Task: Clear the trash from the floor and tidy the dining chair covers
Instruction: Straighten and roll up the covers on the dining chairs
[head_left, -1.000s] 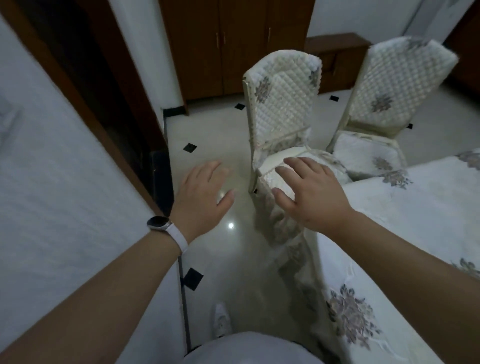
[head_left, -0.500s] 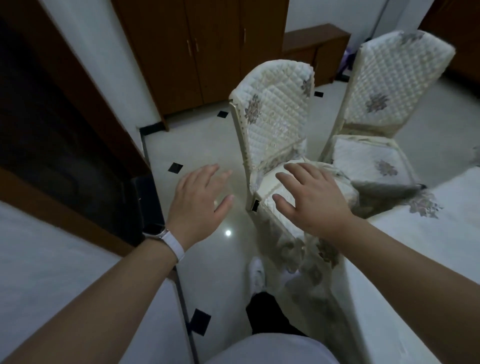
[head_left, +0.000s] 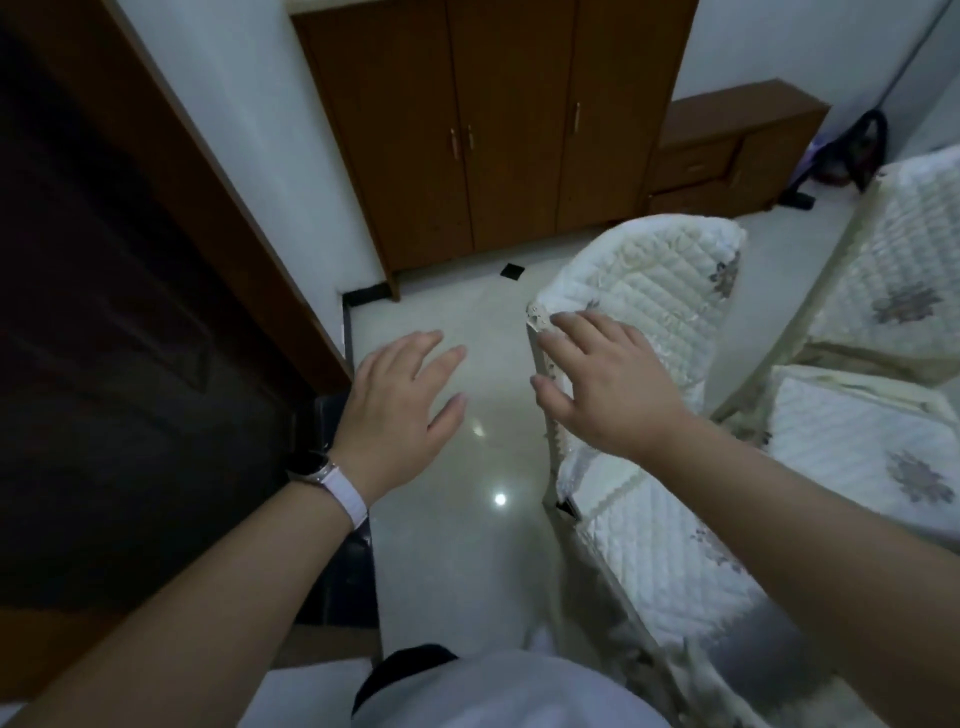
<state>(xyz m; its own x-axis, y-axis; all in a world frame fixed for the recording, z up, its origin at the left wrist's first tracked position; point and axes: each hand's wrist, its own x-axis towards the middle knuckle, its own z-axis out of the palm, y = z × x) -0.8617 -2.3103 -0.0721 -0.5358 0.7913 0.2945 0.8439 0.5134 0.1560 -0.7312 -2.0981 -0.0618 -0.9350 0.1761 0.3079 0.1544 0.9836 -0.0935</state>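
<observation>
The right hand (head_left: 608, 384) is spread flat with fingers apart, gripping nothing, and its fingertips (head_left: 563, 325) lie at the upper left corner of the near chair's quilted back cover (head_left: 654, 291) — touching or just short of it, I cannot tell which. The left hand (head_left: 400, 405) is equally open and empty, hovering over bare floor (head_left: 447, 545) just left of that chair, a white-strapped watch (head_left: 322, 470) on its wrist.

A second ago both hands hung over the chair's seat cover (head_left: 660, 561); since then the person has stepped in and the right hand has risen to the backrest edge. That reads as the start of the cover-tidying part of the task: the corner seam there looks ruffled, and the next move probably calls for a pinch on that edge to pull it straight.

A second covered chair (head_left: 883, 322) stands just right of the first. No trash shows on the visible floor, which carries only small black inlay tiles (head_left: 511, 270).

The wooden cabinet (head_left: 493, 130) and the low drawer unit (head_left: 727, 145) against the far wall are both closed — their contents are hidden.
</observation>
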